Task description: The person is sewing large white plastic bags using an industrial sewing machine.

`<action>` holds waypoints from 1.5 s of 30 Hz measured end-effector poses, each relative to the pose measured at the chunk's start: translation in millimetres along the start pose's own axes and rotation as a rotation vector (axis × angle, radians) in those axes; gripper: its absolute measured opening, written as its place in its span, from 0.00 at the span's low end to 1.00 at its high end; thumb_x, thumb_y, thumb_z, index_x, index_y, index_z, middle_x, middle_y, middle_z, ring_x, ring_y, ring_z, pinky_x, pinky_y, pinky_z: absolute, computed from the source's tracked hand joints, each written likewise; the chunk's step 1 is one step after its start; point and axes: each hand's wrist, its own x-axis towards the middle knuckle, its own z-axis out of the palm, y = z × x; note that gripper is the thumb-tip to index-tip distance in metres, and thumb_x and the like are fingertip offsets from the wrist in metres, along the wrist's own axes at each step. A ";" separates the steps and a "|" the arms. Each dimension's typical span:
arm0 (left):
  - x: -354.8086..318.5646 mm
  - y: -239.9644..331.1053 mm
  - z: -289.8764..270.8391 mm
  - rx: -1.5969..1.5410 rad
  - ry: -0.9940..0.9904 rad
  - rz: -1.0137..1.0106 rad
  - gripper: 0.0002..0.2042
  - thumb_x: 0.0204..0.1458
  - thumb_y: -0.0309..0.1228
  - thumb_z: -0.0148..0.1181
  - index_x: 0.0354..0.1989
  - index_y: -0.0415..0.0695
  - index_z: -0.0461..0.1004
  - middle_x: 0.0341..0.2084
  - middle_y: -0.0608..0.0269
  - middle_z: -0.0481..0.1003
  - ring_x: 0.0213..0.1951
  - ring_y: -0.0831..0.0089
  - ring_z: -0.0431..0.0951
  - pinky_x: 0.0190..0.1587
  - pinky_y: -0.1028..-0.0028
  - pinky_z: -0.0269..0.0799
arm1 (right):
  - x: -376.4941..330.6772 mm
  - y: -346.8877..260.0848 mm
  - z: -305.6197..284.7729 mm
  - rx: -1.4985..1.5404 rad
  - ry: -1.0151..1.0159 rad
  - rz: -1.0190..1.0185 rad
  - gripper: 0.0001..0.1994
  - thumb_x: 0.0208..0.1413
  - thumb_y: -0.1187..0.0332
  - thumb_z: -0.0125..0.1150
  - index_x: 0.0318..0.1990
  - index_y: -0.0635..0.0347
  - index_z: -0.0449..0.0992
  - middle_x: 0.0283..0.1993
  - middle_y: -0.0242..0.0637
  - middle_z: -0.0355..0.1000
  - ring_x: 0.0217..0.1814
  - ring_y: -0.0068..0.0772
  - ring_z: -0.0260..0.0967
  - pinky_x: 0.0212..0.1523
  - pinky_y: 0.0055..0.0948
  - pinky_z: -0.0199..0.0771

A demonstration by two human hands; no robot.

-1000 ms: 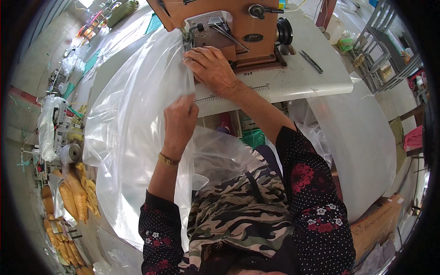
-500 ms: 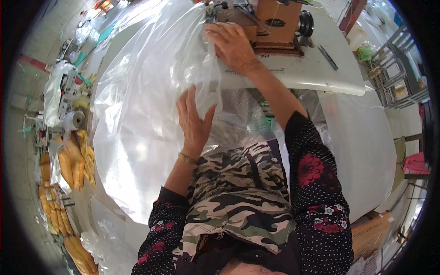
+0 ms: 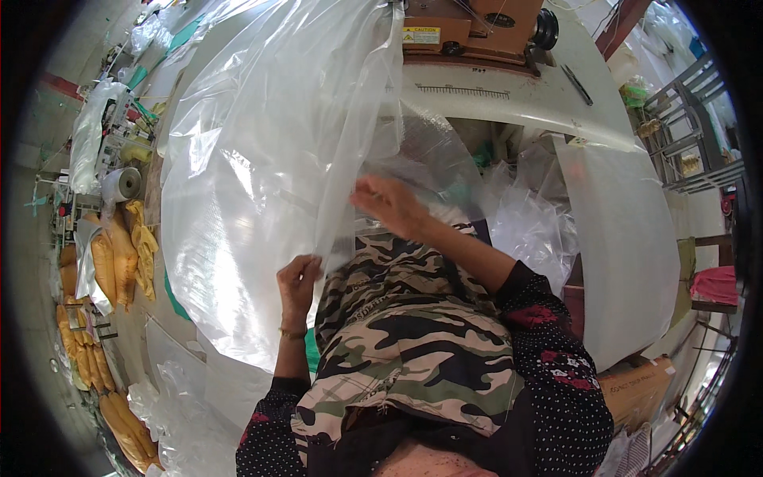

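A large sheet of clear plastic film point(image 3: 230, 215) drapes from the sewing machine down over the table and toward my lap. Its right-hand edge runs between my hands. My left hand point(image 3: 297, 285) is closed in a pinch on that edge, low and close to my lap. Higher and to the right, my right hand point(image 3: 389, 208) reaches the film's edge with its fingertips; motion blurs its fingers, so their grip is unclear. The brown sewing machine point(image 3: 477, 40) stands at the far side, its needle area cut off by the frame and covered by the film.
A dark pen-like tool point(image 3: 577, 85) lies on the white tabletop point(image 3: 540, 107) right of the machine. More crumpled clear plastic point(image 3: 528, 211) hangs below the table edge. A cardboard box point(image 3: 636, 393) sits at lower right, and stuffed yellow-orange bags point(image 3: 119, 262) lie at left.
Both hands have come down toward my lap, the right one away from the machine. My left hand has gone from open to pinching the film's edge. The view has shifted slightly.
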 end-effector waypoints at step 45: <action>-13.4 66.9 25.4 0.318 0.096 0.261 0.06 0.42 0.18 0.56 0.30 0.38 0.69 0.23 0.55 0.67 0.24 0.58 0.69 0.28 0.66 0.66 | -100.9 -69.2 16.1 -0.537 0.155 -0.627 0.09 0.47 0.77 0.65 0.31 0.60 0.68 0.29 0.39 0.70 0.30 0.39 0.70 0.36 0.36 0.70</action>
